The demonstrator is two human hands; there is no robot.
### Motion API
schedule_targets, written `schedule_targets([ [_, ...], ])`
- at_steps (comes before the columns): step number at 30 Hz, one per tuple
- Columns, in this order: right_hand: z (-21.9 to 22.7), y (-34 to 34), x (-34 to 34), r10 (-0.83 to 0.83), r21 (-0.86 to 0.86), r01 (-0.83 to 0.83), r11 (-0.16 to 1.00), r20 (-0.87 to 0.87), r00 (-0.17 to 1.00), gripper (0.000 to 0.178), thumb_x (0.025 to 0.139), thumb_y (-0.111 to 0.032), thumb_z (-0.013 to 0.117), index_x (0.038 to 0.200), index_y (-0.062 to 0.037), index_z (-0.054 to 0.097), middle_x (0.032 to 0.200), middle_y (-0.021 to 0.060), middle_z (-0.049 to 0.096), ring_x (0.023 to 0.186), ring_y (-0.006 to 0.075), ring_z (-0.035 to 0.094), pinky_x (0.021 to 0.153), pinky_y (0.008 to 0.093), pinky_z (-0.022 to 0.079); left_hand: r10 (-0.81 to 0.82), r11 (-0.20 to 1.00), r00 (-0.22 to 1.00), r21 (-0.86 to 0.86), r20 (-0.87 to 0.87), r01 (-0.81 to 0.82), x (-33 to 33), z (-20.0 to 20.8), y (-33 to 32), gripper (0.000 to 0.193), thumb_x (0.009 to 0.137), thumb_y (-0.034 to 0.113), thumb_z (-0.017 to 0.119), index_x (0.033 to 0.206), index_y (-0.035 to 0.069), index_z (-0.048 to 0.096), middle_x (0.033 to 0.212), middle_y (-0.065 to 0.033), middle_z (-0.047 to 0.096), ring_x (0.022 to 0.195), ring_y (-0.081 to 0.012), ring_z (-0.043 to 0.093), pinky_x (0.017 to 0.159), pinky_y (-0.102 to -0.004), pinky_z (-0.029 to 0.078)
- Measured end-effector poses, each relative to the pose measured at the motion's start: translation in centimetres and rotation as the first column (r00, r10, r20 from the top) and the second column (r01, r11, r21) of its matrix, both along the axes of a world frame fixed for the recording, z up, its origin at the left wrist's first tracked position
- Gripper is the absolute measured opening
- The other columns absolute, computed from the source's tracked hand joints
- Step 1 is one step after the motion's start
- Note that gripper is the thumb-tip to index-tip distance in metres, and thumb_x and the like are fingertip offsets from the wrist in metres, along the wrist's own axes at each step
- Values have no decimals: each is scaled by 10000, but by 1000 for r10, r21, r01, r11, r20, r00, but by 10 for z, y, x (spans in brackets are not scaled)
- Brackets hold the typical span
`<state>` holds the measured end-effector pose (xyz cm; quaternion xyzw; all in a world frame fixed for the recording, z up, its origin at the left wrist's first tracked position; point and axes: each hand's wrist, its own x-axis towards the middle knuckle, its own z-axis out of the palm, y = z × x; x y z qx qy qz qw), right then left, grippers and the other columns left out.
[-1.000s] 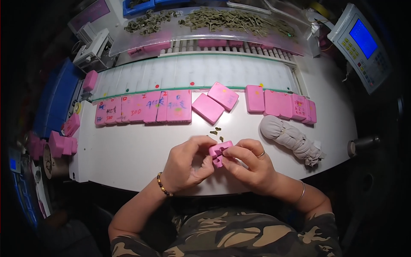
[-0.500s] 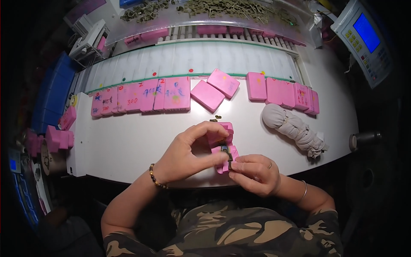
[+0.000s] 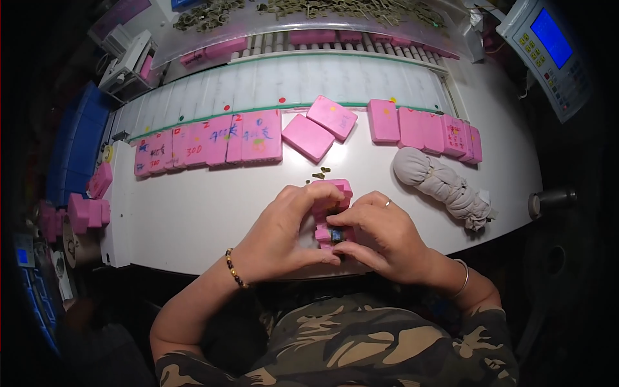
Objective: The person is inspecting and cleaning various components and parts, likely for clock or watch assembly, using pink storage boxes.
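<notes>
Both hands meet over a small pink box [image 3: 333,193] near the front edge of the white table [image 3: 213,206]. My left hand [image 3: 287,232] curls over the box's left side and top. My right hand [image 3: 377,235] pinches its lower part, where a small dark piece [image 3: 336,235] shows between the fingertips. The box looks open, its lid part tilted up toward the back. A few tiny dark bits [image 3: 320,173] lie on the table just behind it.
A row of flat pink boxes [image 3: 213,143] with handwriting lies at back left, two loose ones [image 3: 319,128] in the middle, another row [image 3: 425,131] at back right. A knotted grey cloth [image 3: 442,187] lies to the right. A blue-screened device [image 3: 548,51] stands far right.
The pink box has been opened and lowered toward the table's front edge. Both hands have closed in around it, and the right fingers now pinch its lower half.
</notes>
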<state>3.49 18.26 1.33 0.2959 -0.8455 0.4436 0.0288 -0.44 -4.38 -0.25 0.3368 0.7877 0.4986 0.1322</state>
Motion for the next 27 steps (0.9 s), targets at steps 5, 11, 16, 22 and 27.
schedule_targets([
  [5,0,0,-1,53,-47,-58,997,-100,994,396,745,-52,808,1118,-17,680,981,124,690,882,308,640,787,392,520,-29,998,1000,-50,-10,29,-4,2,-1,832,653,251,953,1319,67,491,1301,-120,560,1194,-264,580,1032,-380,464],
  [11,29,11,-15,-101,-120,70,990,-273,957,434,717,-23,821,1130,-10,688,996,104,712,860,273,660,825,372,482,-27,991,996,134,89,15,-5,-5,2,772,668,193,892,1326,95,500,1280,-101,601,1115,-324,573,995,-411,465],
  [16,3,27,-49,-247,137,288,948,-255,935,270,775,-63,765,1030,-24,686,948,109,686,919,305,618,817,401,474,-28,995,999,-93,-36,25,0,0,5,883,646,209,955,1351,68,441,1347,-123,505,1225,-265,560,1054,-385,470],
  [22,10,43,-42,-237,370,402,837,-417,877,484,773,-143,781,1225,-53,631,1212,130,623,1115,316,581,953,422,445,-25,1000,999,8,46,24,-17,3,7,904,621,293,933,1344,93,429,1275,-134,574,1165,-342,567,1018,-424,460],
  [27,25,91,-17,-296,517,297,803,-87,951,621,756,-14,743,1353,-82,584,1230,139,604,1078,366,587,920,452,472,-95,994,985,-47,145,103,-27,9,6,975,607,335,952,1360,84,386,1276,-153,562,1215,-339,557,1042,-410,449],
])
